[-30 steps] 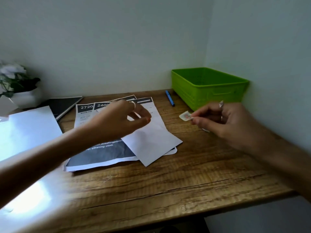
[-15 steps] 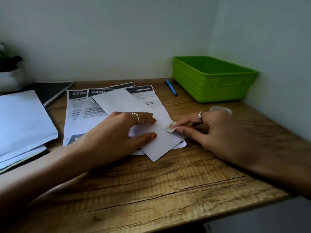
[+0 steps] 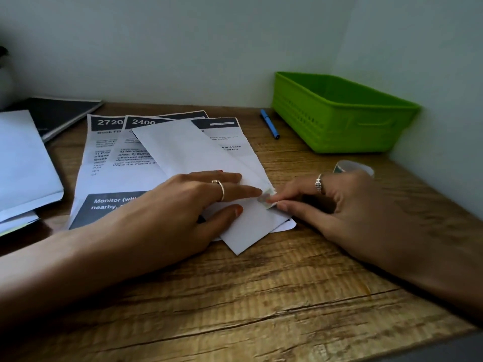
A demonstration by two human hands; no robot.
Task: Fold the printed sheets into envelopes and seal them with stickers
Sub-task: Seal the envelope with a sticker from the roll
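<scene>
Where the fingertips of both hands meet at the right edge of the folded sheet (image 3: 198, 163), the sticker (image 3: 266, 199) is mostly covered and blurred, so its print cannot be read and whether it already lies flat on the paper cannot be told. Under the folded sheet, the printed sheets (image 3: 109, 158) show only their upper and left parts, with "2720" and "2400" in dark header bars and the small text too soft to read. Left of the folded sheet, a stack of white paper (image 3: 23, 163) is cut off by the frame edge, and a dark notebook (image 3: 62, 113) behind that stack is partly hidden by it. Just right of the folded sheet, a sticker roll (image 3: 352, 167) peeks out from behind the right hand (image 3: 347, 212).

Plain white on its upper face, the folded sheet lies slanted on the wooden desk (image 3: 261, 296), one corner pointing toward the near edge. Fingers straight, the left hand (image 3: 183, 210) presses flat on the lower part of the folded sheet. At the sheet's right edge, the right hand pinches the sticker between thumb and forefinger. Beyond the folded sheet to the right stand a blue pen (image 3: 269, 124) and a green basket (image 3: 339, 118)
</scene>
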